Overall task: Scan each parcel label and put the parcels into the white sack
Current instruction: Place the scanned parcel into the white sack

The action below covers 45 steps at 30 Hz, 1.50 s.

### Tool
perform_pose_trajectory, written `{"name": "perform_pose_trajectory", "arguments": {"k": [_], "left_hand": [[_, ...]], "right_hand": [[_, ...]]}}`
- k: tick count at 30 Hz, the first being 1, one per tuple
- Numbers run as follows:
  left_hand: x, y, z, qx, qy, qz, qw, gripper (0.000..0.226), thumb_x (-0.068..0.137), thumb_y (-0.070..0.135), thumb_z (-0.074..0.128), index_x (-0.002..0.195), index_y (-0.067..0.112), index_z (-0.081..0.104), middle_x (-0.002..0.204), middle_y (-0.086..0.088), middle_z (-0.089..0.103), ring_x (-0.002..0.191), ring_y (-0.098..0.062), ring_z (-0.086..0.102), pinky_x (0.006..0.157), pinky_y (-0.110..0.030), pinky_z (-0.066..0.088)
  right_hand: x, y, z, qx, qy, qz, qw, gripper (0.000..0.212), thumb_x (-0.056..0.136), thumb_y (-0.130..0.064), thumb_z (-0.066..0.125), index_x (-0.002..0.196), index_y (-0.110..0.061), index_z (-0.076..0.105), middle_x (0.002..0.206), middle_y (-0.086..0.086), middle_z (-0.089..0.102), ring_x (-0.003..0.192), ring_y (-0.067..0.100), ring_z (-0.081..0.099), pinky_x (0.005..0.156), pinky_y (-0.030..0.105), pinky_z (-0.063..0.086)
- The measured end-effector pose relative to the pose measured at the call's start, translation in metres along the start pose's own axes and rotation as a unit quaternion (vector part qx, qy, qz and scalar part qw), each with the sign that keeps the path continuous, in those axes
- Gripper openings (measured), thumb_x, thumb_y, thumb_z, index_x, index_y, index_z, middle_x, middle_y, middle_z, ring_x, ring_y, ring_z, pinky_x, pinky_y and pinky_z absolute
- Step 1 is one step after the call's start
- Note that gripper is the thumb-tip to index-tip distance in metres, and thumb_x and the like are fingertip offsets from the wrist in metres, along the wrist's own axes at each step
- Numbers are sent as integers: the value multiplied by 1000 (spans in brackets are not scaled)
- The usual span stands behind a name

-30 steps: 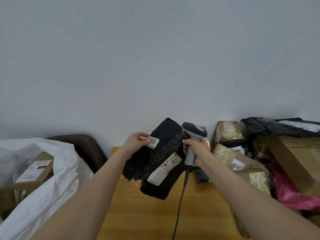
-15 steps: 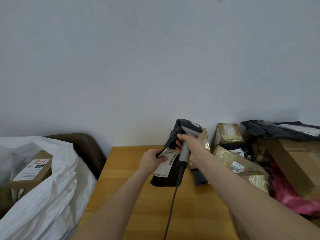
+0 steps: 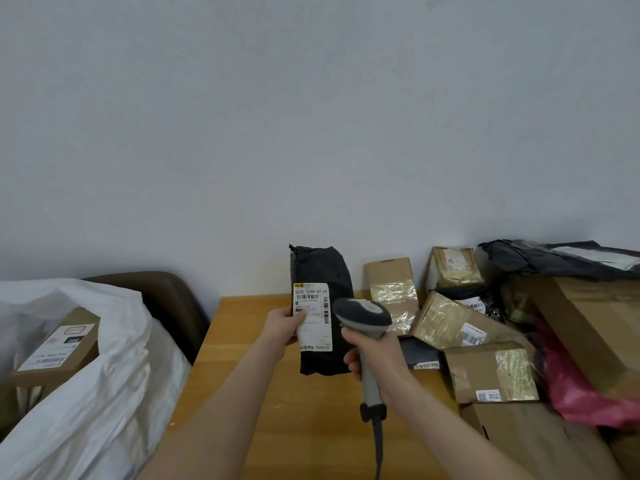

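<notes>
Fingers (image 3: 349,362) of our right hand (image 3: 377,356) are curled tight round the grey handle of the barcode scanner (image 3: 362,315). Its dark head points away from us and sits just right of the label (image 3: 313,320), covering the lower right part of the black parcel (image 3: 322,268) from where we look. Our left hand (image 3: 281,329) grips the black parcel by its left edge, thumb pressed on the face of the white label, the other fingers hidden behind it. We hold the parcel upright over the far part of the table (image 3: 304,427), label toward us, with a printed number and barcodes near its top; we cannot tell whether its lower end touches the wood. The cable (image 3: 378,448) runs from the handle down out of the bottom of the view. To our left the white sack (image 3: 104,393) stands open beside the table, and a cardboard box (image 3: 59,344) with its own label lies inside it. Behind the sack shows a brown chair (image 3: 166,296). On the right side of the table lies a heap of parcels: taped boxes (image 3: 450,323) stacked at angles, a big box (image 3: 595,323) at the far right with a black bag (image 3: 554,258) on top of it, and a pink bag (image 3: 581,393) tucked beneath. A pale wall (image 3: 311,116) fills the view above.
</notes>
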<state>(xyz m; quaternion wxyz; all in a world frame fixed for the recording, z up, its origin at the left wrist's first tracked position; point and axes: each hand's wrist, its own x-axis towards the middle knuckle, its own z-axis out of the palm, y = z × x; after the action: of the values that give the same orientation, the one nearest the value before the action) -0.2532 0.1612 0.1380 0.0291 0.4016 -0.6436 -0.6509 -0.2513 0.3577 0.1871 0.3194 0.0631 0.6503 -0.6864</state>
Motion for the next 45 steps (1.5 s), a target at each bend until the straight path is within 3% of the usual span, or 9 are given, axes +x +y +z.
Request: {"name": "perform_pose_trajectory", "arguments": {"k": [7,18,45], "left_hand": [[-2,-4,4,-19,29,7,999,16,93,7,58,107,3,62,90,-7,68,81,-22,66,63,-29,54],[2,-9,5,-4,44,2,999,15,93,8,58,106,4,62,92,-8,68,84,-22,65,64,-30,54],[-42,-11,-5,-14,95,6,995,16,93,8,57,108,3,61,89,-7,67,79,-19,65,59,-26,52]], "right_hand": [[-17,2,13,-26,-18,0,999,16,85,-10,66,86,6,65,55,11,61,39,16,49,44,24,40],[-23,-2,13,-37,-7,8,999,16,84,-7,65,71,0,62,52,8,58,43,17,48,47,26,41],[-36,3,15,-25,-68,10,997,6,86,-5,65,82,-1,62,57,7,55,43,13,48,45,25,42]]}}
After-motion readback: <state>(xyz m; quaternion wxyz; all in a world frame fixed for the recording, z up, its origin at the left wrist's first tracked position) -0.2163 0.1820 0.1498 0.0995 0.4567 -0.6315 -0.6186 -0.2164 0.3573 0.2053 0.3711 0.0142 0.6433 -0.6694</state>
